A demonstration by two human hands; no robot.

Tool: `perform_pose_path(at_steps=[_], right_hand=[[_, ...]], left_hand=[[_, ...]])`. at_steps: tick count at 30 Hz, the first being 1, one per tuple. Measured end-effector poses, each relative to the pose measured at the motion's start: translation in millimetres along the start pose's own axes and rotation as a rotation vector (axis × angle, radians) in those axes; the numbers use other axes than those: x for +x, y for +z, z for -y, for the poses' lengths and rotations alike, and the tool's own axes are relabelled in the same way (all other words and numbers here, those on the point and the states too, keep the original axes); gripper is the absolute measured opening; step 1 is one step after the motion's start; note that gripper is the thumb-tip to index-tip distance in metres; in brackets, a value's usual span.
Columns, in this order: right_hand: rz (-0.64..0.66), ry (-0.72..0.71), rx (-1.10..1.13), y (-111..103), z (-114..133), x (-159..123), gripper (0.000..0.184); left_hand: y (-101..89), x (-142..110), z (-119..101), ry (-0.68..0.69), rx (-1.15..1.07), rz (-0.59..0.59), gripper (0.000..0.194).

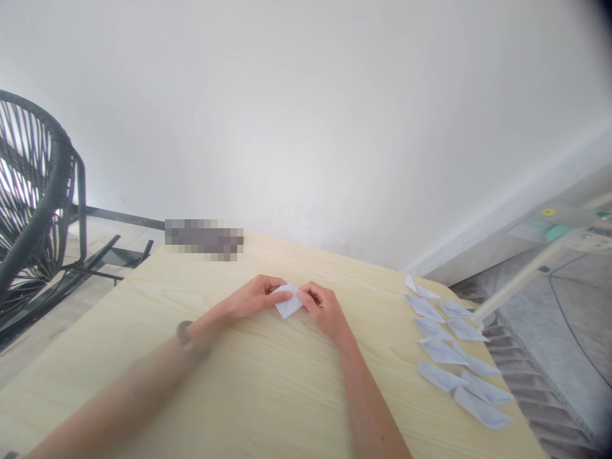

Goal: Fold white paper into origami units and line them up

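A small folded piece of white paper (287,306) is held between my two hands, over the middle of the wooden table. My left hand (255,297) pinches its left side, with the thumb lying across the top face. On the opposite side, my right hand (321,307) grips the right edge between thumb and fingers. One corner of the paper points toward me, and faint crease lines show on it. The fingers beneath the paper are partly hidden.
Several folded white paper pieces (437,350) lie in rows along the right side of the table (268,395). A blurred-out dark object (203,239) rests at the far left edge. A black woven chair (55,172) stands left, a pale metal frame (526,271) right. A white wall rises behind.
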State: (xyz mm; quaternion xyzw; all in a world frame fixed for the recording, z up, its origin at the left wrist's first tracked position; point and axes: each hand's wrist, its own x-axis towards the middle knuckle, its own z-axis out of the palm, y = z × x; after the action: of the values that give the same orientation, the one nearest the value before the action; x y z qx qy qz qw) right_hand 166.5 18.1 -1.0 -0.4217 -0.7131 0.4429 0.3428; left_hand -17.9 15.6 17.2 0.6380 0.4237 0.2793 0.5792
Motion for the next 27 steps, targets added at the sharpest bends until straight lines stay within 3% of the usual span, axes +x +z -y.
perform_pose_path(at_steps=[12, 20, 27], right_hand=[[0.134, 0.015, 0.065, -4.3, 3.6, -2.3, 0.025], [-0.002, 0.056, 0.052, -1.4, -1.0, 0.4, 0.027], [-0.11, 0.045, 0.072, 2.1, -3.8, 0.0, 0.024]], left_hand=[[-6.6, 0.7, 6.8, 0.026, -0.051, 0.121, 0.032], [-1.7, 1.9, 4.5, -0.035, -0.16, 0.026, 0.032], [-4.3, 2.8, 2.8, -0.014, -0.223, 0.024, 0.029]])
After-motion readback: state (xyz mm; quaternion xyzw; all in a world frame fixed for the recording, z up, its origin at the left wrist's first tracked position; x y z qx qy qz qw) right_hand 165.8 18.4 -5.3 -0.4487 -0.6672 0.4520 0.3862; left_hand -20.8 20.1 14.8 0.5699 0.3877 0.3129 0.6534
